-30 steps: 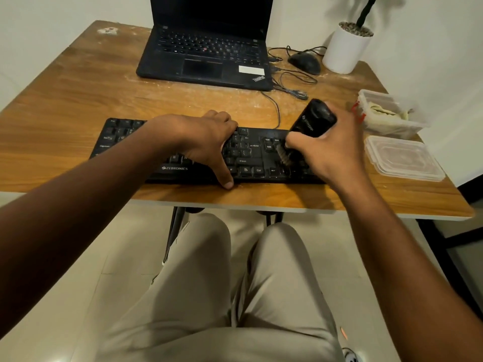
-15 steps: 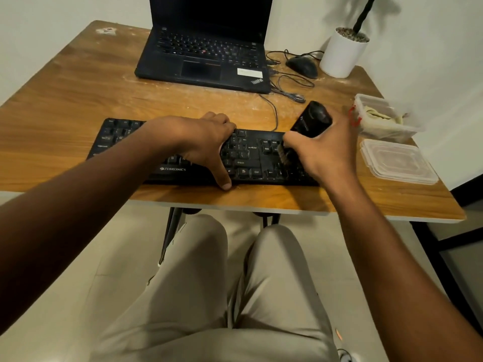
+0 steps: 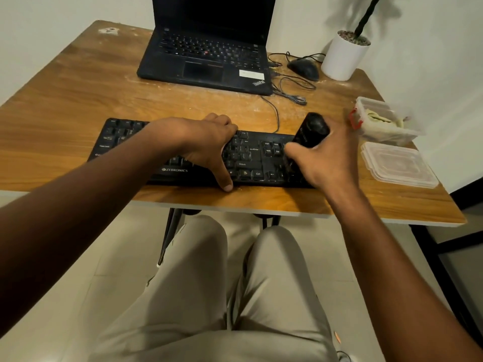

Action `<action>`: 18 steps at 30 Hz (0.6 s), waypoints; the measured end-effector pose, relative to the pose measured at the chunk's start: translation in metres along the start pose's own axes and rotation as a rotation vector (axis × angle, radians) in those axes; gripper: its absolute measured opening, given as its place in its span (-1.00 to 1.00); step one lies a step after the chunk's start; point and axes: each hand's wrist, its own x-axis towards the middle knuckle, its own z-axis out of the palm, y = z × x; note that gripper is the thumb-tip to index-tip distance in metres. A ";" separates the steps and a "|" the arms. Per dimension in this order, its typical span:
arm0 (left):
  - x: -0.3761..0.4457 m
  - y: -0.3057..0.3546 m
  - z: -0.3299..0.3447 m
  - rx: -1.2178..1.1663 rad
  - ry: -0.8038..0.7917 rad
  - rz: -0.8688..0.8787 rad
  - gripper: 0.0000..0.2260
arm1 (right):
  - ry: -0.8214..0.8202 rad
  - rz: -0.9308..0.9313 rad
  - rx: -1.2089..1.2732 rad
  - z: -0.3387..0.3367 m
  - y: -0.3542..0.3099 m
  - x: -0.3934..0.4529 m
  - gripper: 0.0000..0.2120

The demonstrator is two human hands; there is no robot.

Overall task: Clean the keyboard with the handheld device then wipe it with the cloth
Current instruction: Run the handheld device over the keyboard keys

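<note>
The right hand [image 3: 326, 158], gripping the handheld device [image 3: 309, 134], has edged it rightward along the keyboard [image 3: 251, 158]; the left hand [image 3: 206, 142] still braces the keys, fingers spread flat; the device pass nears the keyboard's right end.

Left hand [image 3: 206, 142] pressing black keyboard [image 3: 251, 158], right hand [image 3: 326, 158] gripping handheld device [image 3: 311, 131] — over its right end

Worn wooden table [image 3: 78, 100] against plain white walls [image 3: 431, 61]; pale tiled floor [image 3: 125, 257] below; dark table legs [image 3: 170, 231]; dim indoor light.
</note>
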 end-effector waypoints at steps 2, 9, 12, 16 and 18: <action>0.000 0.000 0.001 -0.006 -0.003 -0.003 0.24 | -0.023 -0.060 -0.046 0.001 -0.001 -0.010 -0.77; 0.002 -0.001 0.002 0.012 -0.001 -0.003 0.25 | -0.113 -0.113 -0.142 -0.016 -0.003 -0.023 -0.79; 0.002 -0.001 0.001 0.010 -0.002 -0.005 0.26 | 0.013 -0.103 -0.084 -0.006 -0.004 -0.009 -0.75; 0.003 -0.003 0.002 0.010 0.004 0.002 0.27 | 0.004 -0.079 -0.030 0.005 -0.002 -0.019 -0.79; 0.003 -0.004 0.003 0.008 -0.001 0.007 0.26 | -0.042 -0.064 -0.050 -0.003 0.000 -0.031 -0.81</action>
